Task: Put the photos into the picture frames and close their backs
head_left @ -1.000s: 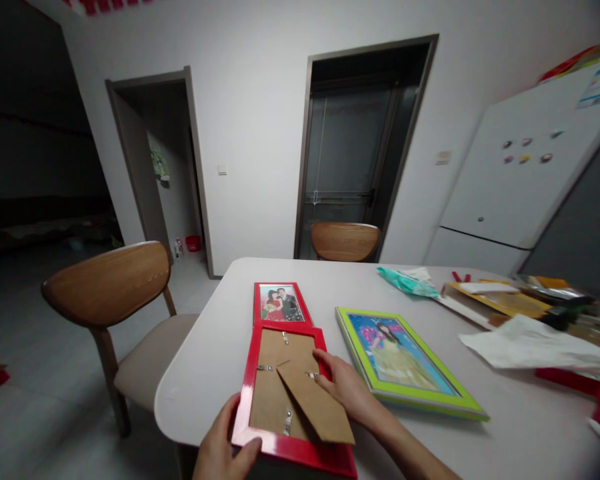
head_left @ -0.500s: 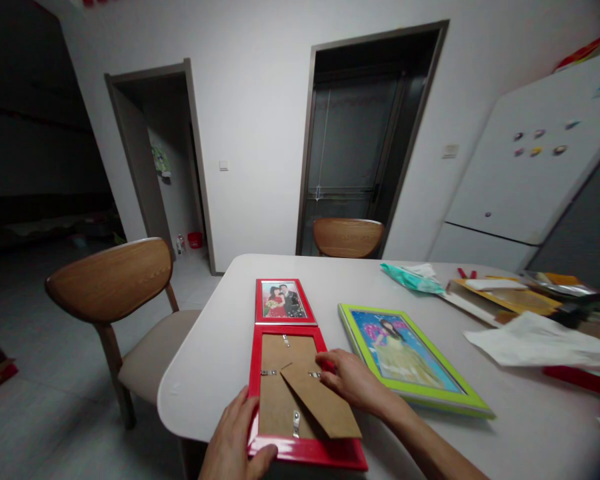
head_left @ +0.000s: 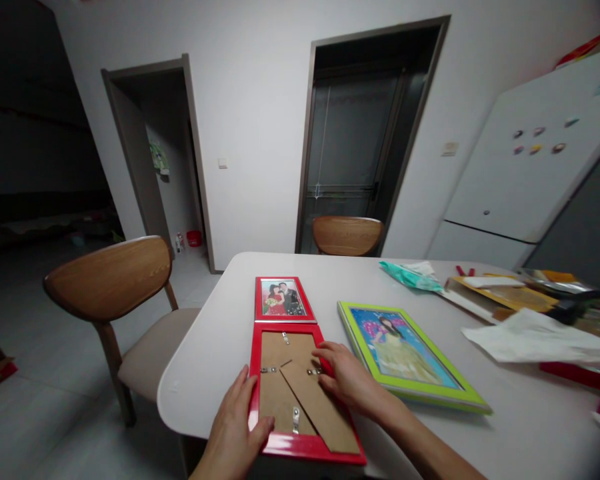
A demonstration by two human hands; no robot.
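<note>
A red picture frame (head_left: 313,448) lies face down on the white table, its brown backing board (head_left: 280,393) upward. Small metal clips sit along the edges of the backing, and a brown stand flap (head_left: 320,407) lies slantwise across it. My left hand (head_left: 237,420) grips the frame's lower left side, thumb on top near the corner. On the right side, my right hand (head_left: 347,377) holds the frame's edge, fingers curled beside the right-hand clip (head_left: 314,371). Touching the far edge is a smaller red frame (head_left: 283,299) with a photo of a couple facing up.
A green-framed picture (head_left: 410,357) lies right of my right hand. Farther right are teal packaging (head_left: 410,275), cardboard pieces (head_left: 505,297) and a white sheet (head_left: 535,337). Wooden chairs stand at the left (head_left: 115,277) and far side (head_left: 347,235).
The stand flap has dropped flatter against the backing, its wide end now lower. My left thumb has shifted slightly up the frame's corner. My right hand stays at the right edge.
</note>
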